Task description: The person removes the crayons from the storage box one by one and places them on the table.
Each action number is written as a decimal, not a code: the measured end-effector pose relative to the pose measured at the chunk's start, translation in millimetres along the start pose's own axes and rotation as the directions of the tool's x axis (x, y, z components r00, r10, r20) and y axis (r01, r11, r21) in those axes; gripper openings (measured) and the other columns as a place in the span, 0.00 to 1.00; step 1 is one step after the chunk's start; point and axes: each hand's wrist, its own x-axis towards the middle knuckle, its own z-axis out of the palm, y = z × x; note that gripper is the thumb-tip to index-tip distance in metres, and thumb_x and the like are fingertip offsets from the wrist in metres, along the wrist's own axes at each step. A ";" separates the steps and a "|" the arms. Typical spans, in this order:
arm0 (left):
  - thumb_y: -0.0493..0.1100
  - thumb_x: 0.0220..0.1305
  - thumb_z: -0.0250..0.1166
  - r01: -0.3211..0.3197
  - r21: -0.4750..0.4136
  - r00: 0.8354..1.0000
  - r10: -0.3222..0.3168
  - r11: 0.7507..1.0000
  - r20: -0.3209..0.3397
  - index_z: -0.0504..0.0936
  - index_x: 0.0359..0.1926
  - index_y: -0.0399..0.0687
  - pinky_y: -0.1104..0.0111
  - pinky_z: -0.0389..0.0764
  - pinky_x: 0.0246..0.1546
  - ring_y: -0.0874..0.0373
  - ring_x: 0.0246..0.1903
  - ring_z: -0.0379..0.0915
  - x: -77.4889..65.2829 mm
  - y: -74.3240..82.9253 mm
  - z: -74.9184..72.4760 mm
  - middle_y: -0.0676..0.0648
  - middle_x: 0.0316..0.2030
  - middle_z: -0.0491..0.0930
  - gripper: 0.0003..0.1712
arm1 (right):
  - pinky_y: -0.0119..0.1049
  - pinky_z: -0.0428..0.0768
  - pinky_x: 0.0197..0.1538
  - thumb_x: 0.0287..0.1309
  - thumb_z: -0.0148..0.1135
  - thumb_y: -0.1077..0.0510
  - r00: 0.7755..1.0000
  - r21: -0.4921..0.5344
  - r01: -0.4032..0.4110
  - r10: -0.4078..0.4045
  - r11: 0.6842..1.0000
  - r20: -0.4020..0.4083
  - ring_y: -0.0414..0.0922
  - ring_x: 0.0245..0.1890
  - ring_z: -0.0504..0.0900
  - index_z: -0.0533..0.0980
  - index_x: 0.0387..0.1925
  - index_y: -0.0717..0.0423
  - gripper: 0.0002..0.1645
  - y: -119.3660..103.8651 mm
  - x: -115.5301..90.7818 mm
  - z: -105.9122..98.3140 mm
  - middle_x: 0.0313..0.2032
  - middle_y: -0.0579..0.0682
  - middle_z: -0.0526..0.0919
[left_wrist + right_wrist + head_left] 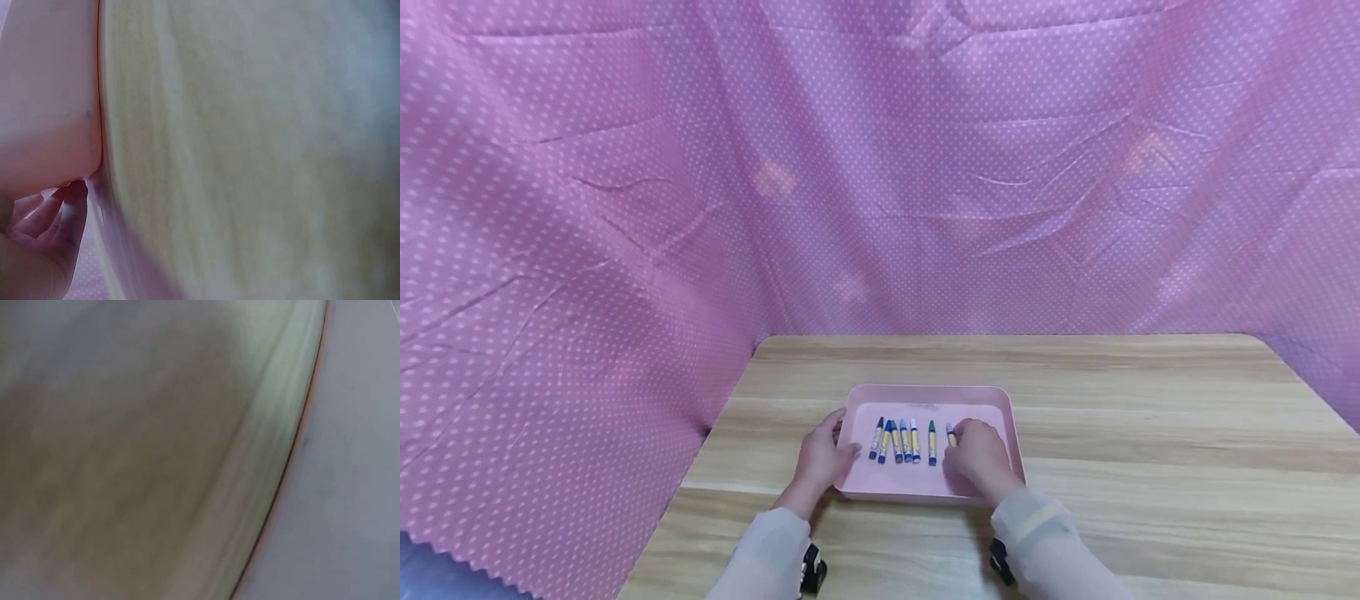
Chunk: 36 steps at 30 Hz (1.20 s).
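Note:
A pink tray lies on the wooden table, with several crayons side by side inside it. My left hand grips the tray's left side, thumb over the rim and fingers along the outer wall. Those fingers show against the tray wall in the left wrist view. At the right end of the row, my right hand pinches a blue-tipped crayon, partly hidden by the fingers. A green-tipped crayon lies just left of it, apart from the others.
The wooden table extends to both sides of the tray and behind it. A pink dotted cloth hangs behind and to the left. In the right wrist view, the tray's outer wall curves along the table.

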 end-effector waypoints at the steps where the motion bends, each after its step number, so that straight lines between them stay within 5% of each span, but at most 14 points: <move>1: 0.35 0.53 0.71 0.003 0.000 1.000 -0.003 1.000 -0.001 0.65 0.68 0.43 0.53 0.70 0.59 0.43 0.57 0.69 -0.1 0.3 0.1 0.38 0.56 0.74 0.41 | 0.44 0.79 0.48 0.49 0.67 0.63 1.000 0.011 -0.003 0.003 1.000 0.002 0.50 0.40 0.77 0.76 0.51 0.66 0.25 0.4 0.1 -0.4 0.44 0.57 0.81; 9: 0.35 0.53 0.71 0.002 0.015 1.000 -0.002 1.000 -0.006 0.65 0.68 0.44 0.52 0.69 0.60 0.42 0.58 0.68 0.3 0.6 0.5 0.38 0.57 0.74 0.41 | 0.33 0.78 0.32 0.52 0.65 0.63 1.000 0.103 -0.010 0.010 0.995 -0.003 0.45 0.33 0.78 0.79 0.47 0.66 0.19 5.5 2.6 -4.0 0.41 0.56 0.83; 18: 0.36 0.53 0.71 0.010 0.013 1.000 -0.010 1.000 -0.001 0.64 0.68 0.44 0.52 0.69 0.60 0.42 0.58 0.68 1.0 1.2 1.9 0.38 0.58 0.73 0.41 | 0.30 0.77 0.28 0.57 0.62 0.62 1.000 0.215 0.000 -0.004 0.977 0.016 0.43 0.31 0.78 0.79 0.49 0.64 0.18 13.6 6.6 -9.3 0.43 0.56 0.82; 22: 0.36 0.54 0.71 0.009 0.020 1.000 -0.009 1.000 -0.003 0.64 0.68 0.44 0.51 0.69 0.60 0.42 0.58 0.67 1.5 -0.3 2.1 0.38 0.58 0.73 0.41 | 0.32 0.80 0.27 0.57 0.59 0.63 1.000 0.326 0.015 -0.022 0.945 0.016 0.42 0.28 0.79 0.77 0.52 0.65 0.20 16.5 7.9 -12.3 0.42 0.56 0.82; 27: 0.37 0.53 0.71 -0.008 0.032 1.000 0.009 0.999 -0.007 0.65 0.68 0.43 0.51 0.68 0.60 0.41 0.58 0.67 1.4 -1.6 2.3 0.37 0.58 0.73 0.41 | 0.34 0.83 0.33 0.54 0.57 0.67 0.997 0.432 0.078 -0.077 0.898 -0.019 0.43 0.31 0.80 0.78 0.50 0.67 0.19 17.7 9.5 -18.7 0.37 0.54 0.82; 36: 0.38 0.55 0.70 -0.009 0.050 1.000 0.009 0.999 0.004 0.64 0.68 0.43 0.51 0.67 0.61 0.42 0.59 0.67 2.1 -2.6 1.7 0.38 0.58 0.73 0.41 | 0.35 0.80 0.40 0.55 0.58 0.64 0.990 0.382 0.136 -0.119 0.914 -0.069 0.45 0.35 0.79 0.81 0.46 0.64 0.17 16.4 5.1 -40.1 0.35 0.53 0.83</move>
